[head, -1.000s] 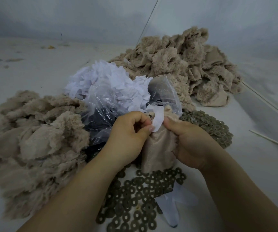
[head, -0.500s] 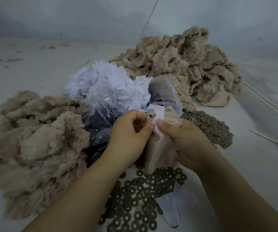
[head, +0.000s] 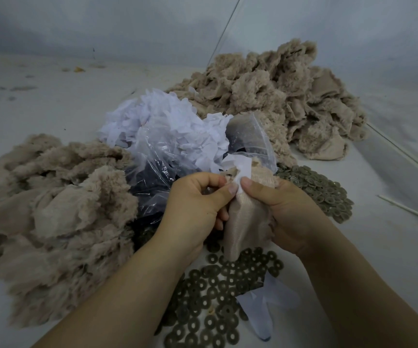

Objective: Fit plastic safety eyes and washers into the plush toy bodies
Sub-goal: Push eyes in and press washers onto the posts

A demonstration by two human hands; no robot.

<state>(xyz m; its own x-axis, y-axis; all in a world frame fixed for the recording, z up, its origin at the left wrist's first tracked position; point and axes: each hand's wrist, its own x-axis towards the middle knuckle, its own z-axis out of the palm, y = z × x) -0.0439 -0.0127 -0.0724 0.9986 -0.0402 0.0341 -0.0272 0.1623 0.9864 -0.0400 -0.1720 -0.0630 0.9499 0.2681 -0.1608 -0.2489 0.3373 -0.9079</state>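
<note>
A beige plush toy body (head: pixel 247 222), turned inside out, hangs between my hands in the middle of the view. My left hand (head: pixel 193 207) grips its left side, thumb pressed against a small white paper piece (head: pixel 243 169) on top of the fabric. My right hand (head: pixel 291 212) holds the right side, its thumb tip touching the same paper. Something small and dark shows inside my left fist; I cannot tell what. Grey-green ring washers (head: pixel 218 297) lie spread on the table below my hands. No safety eye is plainly visible.
Plush body piles lie at left (head: pixel 52 209) and back right (head: pixel 278 96). A clear plastic bag (head: pixel 157 162) with dark contents and a heap of white paper scraps (head: pixel 162 119) sit behind my hands. More washers (head: pixel 321 189) lie right, thin sticks (head: pixel 409 212) far right.
Both thumbs have drawn together on the white paper piece at the top of the plush body. The body has shifted slightly up and left.
</note>
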